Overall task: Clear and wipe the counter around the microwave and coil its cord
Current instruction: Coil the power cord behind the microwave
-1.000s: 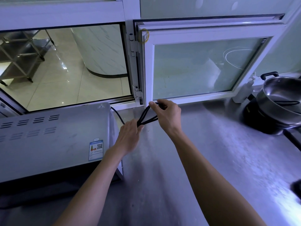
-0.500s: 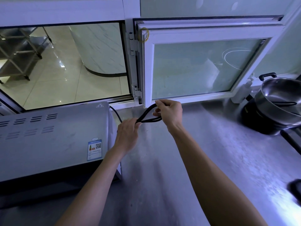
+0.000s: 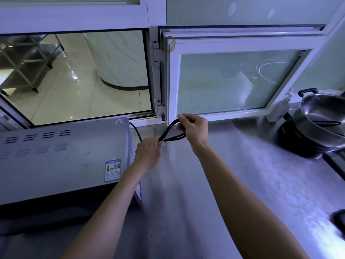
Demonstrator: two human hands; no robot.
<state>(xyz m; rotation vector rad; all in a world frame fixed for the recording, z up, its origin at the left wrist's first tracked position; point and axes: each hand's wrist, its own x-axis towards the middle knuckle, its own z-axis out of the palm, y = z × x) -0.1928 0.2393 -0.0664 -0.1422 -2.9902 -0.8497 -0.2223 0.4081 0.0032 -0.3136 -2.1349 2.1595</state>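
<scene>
The grey microwave (image 3: 61,157) stands at the left on the steel counter (image 3: 214,184). Its black cord (image 3: 170,132) comes out from behind the microwave's right rear corner and is folded into a few loops held above the counter. My left hand (image 3: 148,155) grips the near end of the loops, just right of the microwave. My right hand (image 3: 194,128) pinches the far end of the loops, close to the window frame. Where the plug lies I cannot see.
A white-framed window (image 3: 224,81) swings inward over the back of the counter. A steel pot (image 3: 321,120) sits on a black cooker at the right, with a white bottle (image 3: 278,111) beside it. A dark object (image 3: 338,221) lies at the right edge.
Both hands stayed on the cord. The right hand drew its end up and a little right, so the loops now stretch out longer between the hands.
</scene>
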